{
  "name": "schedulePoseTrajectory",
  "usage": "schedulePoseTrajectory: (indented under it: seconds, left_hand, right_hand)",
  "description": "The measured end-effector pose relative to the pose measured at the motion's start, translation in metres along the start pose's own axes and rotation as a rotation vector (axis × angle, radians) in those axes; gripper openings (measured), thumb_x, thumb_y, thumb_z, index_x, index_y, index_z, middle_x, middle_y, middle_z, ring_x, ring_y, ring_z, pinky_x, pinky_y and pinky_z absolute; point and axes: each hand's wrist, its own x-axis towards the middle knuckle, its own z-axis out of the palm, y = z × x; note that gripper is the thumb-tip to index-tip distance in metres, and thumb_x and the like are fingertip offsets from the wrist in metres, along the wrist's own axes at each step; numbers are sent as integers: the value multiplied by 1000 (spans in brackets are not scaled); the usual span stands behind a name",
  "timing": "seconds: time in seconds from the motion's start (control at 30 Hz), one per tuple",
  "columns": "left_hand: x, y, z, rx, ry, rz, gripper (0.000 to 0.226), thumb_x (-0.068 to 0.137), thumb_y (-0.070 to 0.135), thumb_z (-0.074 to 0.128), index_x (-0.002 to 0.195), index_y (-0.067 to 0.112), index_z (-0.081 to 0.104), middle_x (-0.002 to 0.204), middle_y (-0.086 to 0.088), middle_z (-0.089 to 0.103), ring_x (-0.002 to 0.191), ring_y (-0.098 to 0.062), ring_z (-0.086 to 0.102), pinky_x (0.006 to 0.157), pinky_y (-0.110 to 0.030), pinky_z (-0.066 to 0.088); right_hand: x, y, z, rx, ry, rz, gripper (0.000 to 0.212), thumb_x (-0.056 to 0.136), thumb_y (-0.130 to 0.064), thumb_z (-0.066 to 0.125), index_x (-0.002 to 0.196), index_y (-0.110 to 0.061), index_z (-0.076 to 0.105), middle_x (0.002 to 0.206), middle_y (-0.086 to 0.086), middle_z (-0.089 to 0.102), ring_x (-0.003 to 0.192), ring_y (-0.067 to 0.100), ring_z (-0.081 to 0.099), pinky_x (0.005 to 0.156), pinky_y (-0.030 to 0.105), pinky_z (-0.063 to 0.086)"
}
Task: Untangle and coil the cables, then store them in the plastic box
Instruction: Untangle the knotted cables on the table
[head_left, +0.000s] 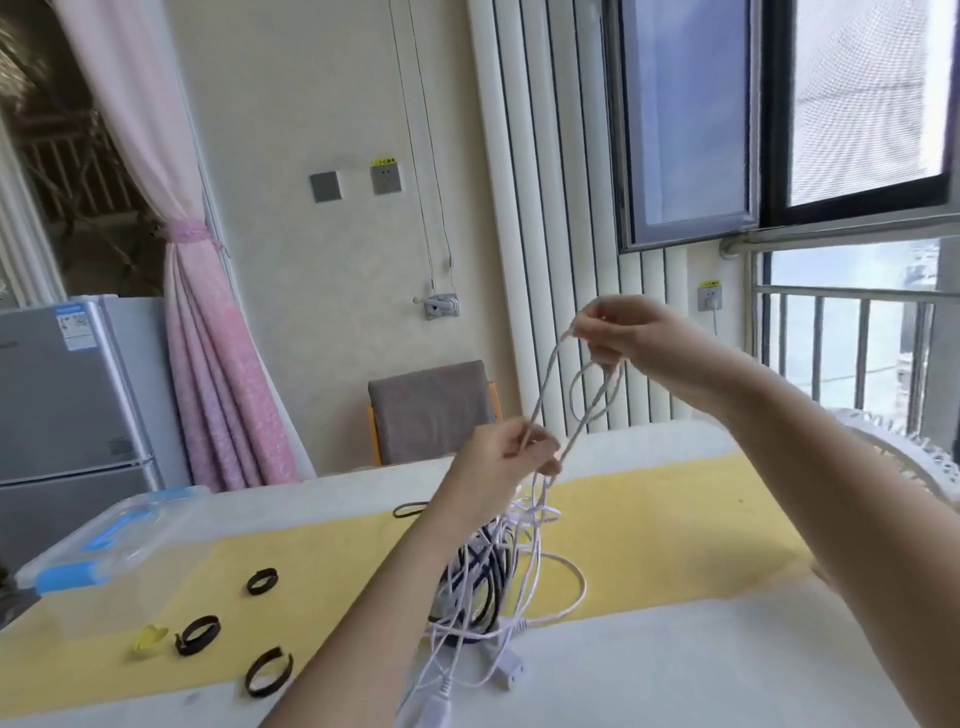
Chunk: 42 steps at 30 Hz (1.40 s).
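Note:
A tangle of white and dark cables (493, 577) lies on the yellow runner in the middle of the table. My left hand (501, 460) pinches white strands rising out of the tangle. Higher and to the right, my right hand (621, 332) grips the top of a white cable loop (587, 395) stretched between both hands. A white plug (506, 670) lies at the front of the pile. The clear plastic box (111, 540) with blue latches stands closed at the table's left end.
Three black strap rings (262, 581) (198, 634) (268, 670), another black strap (410, 509) and a yellow clip (149, 640) lie on the runner (675, 525). A chair (431, 410) stands behind the table, a fridge (67, 405) at left, and a white fan guard (904, 457) at right.

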Motion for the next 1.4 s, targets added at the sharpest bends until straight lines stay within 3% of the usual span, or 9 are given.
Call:
schedulePoseTrajectory:
  seconds: [0.17, 0.27, 0.47, 0.57, 0.67, 0.8, 0.87, 1.13, 1.4]
  left_hand:
    - [-6, -43, -35, -42, 322, -196, 24, 90, 13, 64, 66, 16, 69, 58, 9, 66, 59, 1, 62, 70, -23, 45]
    - [3, -19, -66, -151, 445, -121, 19, 89, 7, 63, 73, 17, 69, 57, 13, 68, 58, 8, 60, 63, -8, 44]
    - [28, 49, -111, -114, 505, 108, 15, 92, 10, 60, 82, 13, 71, 52, 13, 62, 48, 1, 55, 58, -11, 45]
    - [32, 79, -107, -54, 402, 215, 17, 94, 10, 57, 86, 13, 72, 47, 13, 50, 37, -2, 35, 39, -12, 30]
    - [36, 95, -96, 265, 239, 244, 14, 92, 17, 62, 92, 17, 76, 46, 14, 52, 44, 1, 44, 48, -9, 32]
    - [29, 93, -90, 409, 187, 231, 15, 86, 31, 68, 73, 27, 75, 50, 10, 50, 48, -1, 42, 52, -15, 32]
    - [23, 85, -94, 357, 215, 155, 28, 84, 35, 70, 63, 17, 68, 44, 9, 40, 42, -7, 34, 47, -17, 30]
    - [-55, -70, -76, -31, -33, -397, 23, 91, 18, 62, 73, 4, 61, 57, 0, 61, 54, -8, 58, 66, -23, 53]
    - [-2, 1, -118, -22, 391, -37, 27, 93, 2, 56, 69, 7, 66, 64, -4, 66, 52, -3, 62, 56, -15, 53]
  right_hand:
    - [-4, -19, -37, 159, 276, 45, 18, 99, -14, 47, 93, -1, 57, 54, -5, 34, 45, 7, 31, 47, 18, 32]
    - [-5, 11, -43, 95, 288, 147, 17, 98, -16, 50, 96, -3, 61, 53, -6, 40, 46, 8, 30, 43, 19, 27]
    - [-9, 56, -5, -250, -92, 439, 18, 92, -9, 55, 80, -8, 68, 60, 7, 56, 42, 12, 37, 38, 20, 32]
    - [-6, 50, 15, -303, -181, 379, 21, 91, -1, 53, 97, -14, 68, 86, 6, 69, 70, 13, 64, 74, 31, 57]
    - [2, 22, 27, 147, -149, 203, 31, 91, -1, 55, 114, -21, 61, 110, 1, 67, 107, 16, 61, 97, 31, 45]
    - [17, -7, 38, 466, -237, 135, 28, 97, -22, 53, 109, 2, 62, 64, 1, 52, 60, 10, 51, 62, 20, 49]
    - [20, -10, 41, 373, -171, 133, 26, 100, -23, 48, 89, -6, 63, 51, -9, 32, 44, 4, 29, 42, 14, 31]
    - [23, -14, 6, 630, 265, -28, 30, 101, -17, 42, 73, -12, 53, 46, -12, 26, 38, 3, 19, 36, 15, 17]
    - [27, 30, 24, 145, 264, 313, 30, 99, -17, 47, 72, -11, 59, 56, -1, 37, 47, 11, 29, 35, 16, 25]
